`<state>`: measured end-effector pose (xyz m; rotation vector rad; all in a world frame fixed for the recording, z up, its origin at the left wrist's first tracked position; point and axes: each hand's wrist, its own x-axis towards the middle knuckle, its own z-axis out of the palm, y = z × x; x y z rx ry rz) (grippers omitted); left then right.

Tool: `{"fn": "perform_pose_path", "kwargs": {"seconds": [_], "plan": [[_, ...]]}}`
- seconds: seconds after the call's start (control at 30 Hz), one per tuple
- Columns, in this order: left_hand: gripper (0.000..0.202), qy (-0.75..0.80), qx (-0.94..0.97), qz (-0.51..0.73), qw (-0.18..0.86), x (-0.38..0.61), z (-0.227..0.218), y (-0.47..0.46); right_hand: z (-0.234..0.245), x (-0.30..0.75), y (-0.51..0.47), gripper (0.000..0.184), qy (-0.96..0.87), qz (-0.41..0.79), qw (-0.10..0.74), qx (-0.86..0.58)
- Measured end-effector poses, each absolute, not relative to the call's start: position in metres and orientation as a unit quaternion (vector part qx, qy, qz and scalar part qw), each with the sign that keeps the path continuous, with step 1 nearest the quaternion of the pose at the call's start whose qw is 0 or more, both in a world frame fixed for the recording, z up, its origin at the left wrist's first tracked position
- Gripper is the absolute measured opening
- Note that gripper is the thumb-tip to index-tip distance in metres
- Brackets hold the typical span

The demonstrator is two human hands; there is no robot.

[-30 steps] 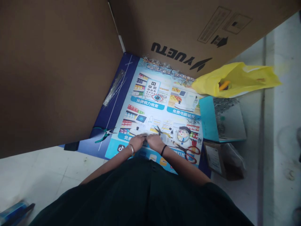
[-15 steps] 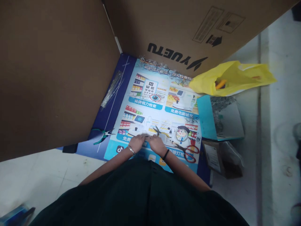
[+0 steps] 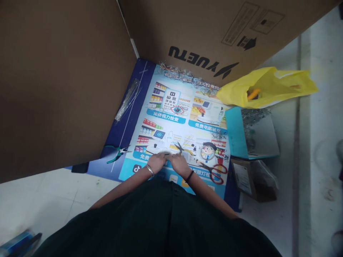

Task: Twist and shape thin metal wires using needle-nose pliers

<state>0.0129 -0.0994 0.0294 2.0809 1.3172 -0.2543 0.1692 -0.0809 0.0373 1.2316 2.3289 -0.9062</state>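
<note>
My left hand (image 3: pixel 157 161) and my right hand (image 3: pixel 179 162) rest close together on a printed blue poster (image 3: pixel 184 121) spread on the floor. Both have their fingers pinched on a thin dark piece between them (image 3: pixel 168 155), too small to name. Small dark pliers (image 3: pixel 180 147) lie just beyond my right hand. Red-handled scissors (image 3: pixel 215 172) lie to the right of my right wrist. Green-handled pliers (image 3: pixel 115 153) lie to the left of my left hand.
Large brown cardboard sheets (image 3: pixel 61 82) stand at the left and the back. A bundle of thin metal wires (image 3: pixel 128 100) lies on the poster's left. A yellow plastic bag (image 3: pixel 265 89), a teal open box (image 3: pixel 250 134) and a brown packet (image 3: pixel 253 180) sit on the right.
My hands stay together at the same spot on the poster, with only slight finger movement. The view has shifted a little.
</note>
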Motion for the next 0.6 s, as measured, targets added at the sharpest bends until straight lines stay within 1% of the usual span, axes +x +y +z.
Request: {"fn": "perform_pose_path", "kwargs": {"seconds": [0.07,0.13,0.27,0.4,0.5,0.6], "plan": [[0.025,0.508,0.79,-0.087,0.332,0.012,0.031,-0.099,0.034,0.167,-0.082,0.021,0.814,-0.334,0.175,0.442],[0.026,0.518,0.782,-0.075,0.338,0.012,0.032,-0.099,0.03,0.166,-0.083,0.025,0.802,-0.354,0.166,0.452],[0.024,0.561,0.746,-0.048,0.354,0.01,0.029,-0.099,0.022,0.166,-0.081,0.029,0.763,-0.404,0.133,0.487],[0.022,0.627,0.677,-0.008,0.386,0.009,0.021,-0.096,0.014,0.167,-0.075,0.03,0.696,-0.475,0.073,0.534],[0.019,0.667,0.605,0.032,0.435,0.008,0.011,-0.091,0.007,0.168,-0.071,0.029,0.626,-0.546,0.016,0.556],[0.026,0.685,0.52,0.072,0.506,0.009,0.001,-0.087,0.001,0.168,-0.068,0.028,0.547,-0.62,-0.04,0.561]]}}
